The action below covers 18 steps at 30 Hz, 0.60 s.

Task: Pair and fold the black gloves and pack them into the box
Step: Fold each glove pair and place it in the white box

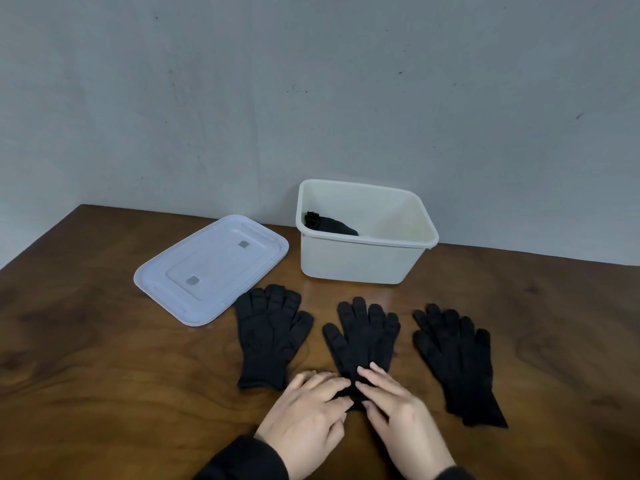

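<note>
Table (104, 358): dark wood, w/ everything on it, grey wall behind.

Box (363, 261): cream plastic tub, open, at back centre by the wall. Rigid, light by the look, needs no holding. One dark folded bundle (329, 226) already lies inside at its left end, prob. a finished pair.

Lid (211, 271): white, flat on the table left of the box, apart from it. Two small grey squares on it; no text readable.

Gloves: three black knit piles in a row in front of the box, fingers pointing away. Left glove (266, 337) just beside the lid's near corner, middle glove (360, 341) under the hands, right glove (457, 362) off to the right, well apart from the middle one. Can't tell if any pile is one glove or two stacked. Soft, limp, very light, not fragile; knit should grip skin fine, no slip. Best held at the cuff, or flattened w/ palms and folded cuff to fingers; lifted by one corner it'd flop open.

Left hand (308, 414): fingers curled, tips at the middle glove's cuff, seems to pinch the edge.

Right hand (394, 403): fingers fairly straight, laid on the same cuff, pressing not gripping.

No brands, labels or writing seen anywhere.
</note>
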### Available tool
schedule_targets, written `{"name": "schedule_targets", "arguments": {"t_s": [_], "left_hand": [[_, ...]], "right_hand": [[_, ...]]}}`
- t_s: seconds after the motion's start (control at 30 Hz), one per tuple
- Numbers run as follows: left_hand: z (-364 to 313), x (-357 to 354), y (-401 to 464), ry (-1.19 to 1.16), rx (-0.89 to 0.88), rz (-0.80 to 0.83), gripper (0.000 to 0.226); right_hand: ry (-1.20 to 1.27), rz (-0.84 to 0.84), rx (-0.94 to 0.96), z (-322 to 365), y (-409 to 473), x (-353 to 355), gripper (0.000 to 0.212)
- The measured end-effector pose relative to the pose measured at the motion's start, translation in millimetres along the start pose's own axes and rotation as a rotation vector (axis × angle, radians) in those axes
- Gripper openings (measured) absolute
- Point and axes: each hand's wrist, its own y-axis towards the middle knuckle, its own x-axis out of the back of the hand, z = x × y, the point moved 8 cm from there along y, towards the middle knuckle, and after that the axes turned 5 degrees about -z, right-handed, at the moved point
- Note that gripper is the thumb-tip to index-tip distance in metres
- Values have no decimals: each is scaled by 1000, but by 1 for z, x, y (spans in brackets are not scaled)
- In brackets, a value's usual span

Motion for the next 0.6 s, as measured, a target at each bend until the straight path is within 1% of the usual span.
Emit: {"name": "schedule_targets", "arguments": {"t_s": [0.13, 0.27, 0.37, 0.47, 0.53, 0.6], "left_hand": [[-1, 1, 0, -4, 5, 1, 23], [-1, 2, 0, -7, 8, -3, 24], [-1, 3, 1, -19, 15, -3, 22], [-1, 0, 0, -34, 27, 20, 22], [6, 3, -2, -128, 102, 1, 25], [21, 12, -4, -252, 270, -63, 32]], "right_hand": [[2, -61, 27, -6, -7, -9, 41], [-45, -71, 52, -6, -7, -6, 39], [-65, -86, 83, -3, -8, -5, 28], [-97, -70, 85, 0, -8, -4, 37], [-76, -87, 69, 2, -8, 1, 42], [-10, -150, -16, -5, -11, 13, 40]]}}
